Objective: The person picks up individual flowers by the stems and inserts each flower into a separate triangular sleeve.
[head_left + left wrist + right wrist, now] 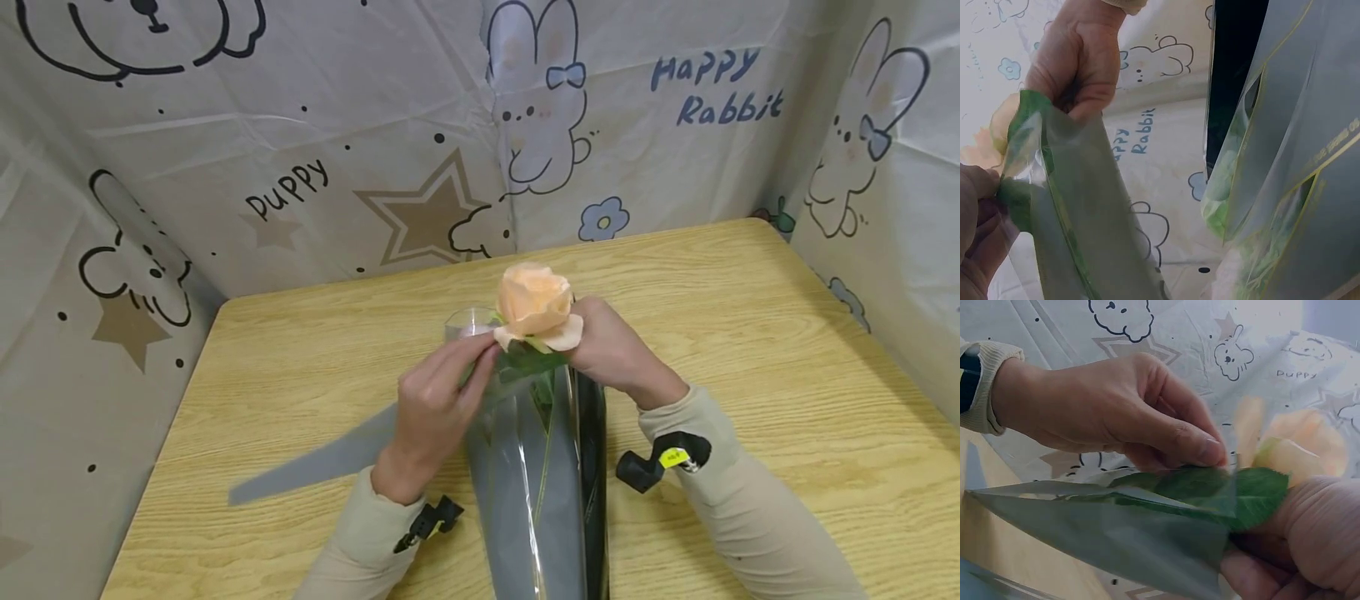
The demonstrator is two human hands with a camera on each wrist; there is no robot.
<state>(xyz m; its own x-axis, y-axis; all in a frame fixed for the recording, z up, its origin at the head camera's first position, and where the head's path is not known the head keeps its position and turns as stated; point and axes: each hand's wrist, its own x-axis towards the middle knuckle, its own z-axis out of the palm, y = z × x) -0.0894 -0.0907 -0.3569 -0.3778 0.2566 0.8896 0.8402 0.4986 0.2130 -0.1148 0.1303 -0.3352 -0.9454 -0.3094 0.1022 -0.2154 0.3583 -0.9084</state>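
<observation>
A peach rose (534, 296) with green leaves (1260, 497) stands out of the open top of a tapered, clear and grey flower sleeve (1085, 212). My left hand (442, 400) pinches the sleeve's left rim between thumb and fingertips, just under the petals. On the opposite side, my right hand (618, 350) grips the rim with curled fingers, partly hidden behind the bloom in the head view. In the right wrist view, a leaf pokes past the rim between the two hands. The stem runs down inside the sleeve.
Another grey sleeve (315, 458) lies on the wooden table (750, 333), its narrow end pointing left and its clear rim (468, 317) behind my left hand. More wrapped flowers with gold-edged sleeves (1329, 125) fill the right of the left wrist view. A printed cloth (337, 100) surrounds the table.
</observation>
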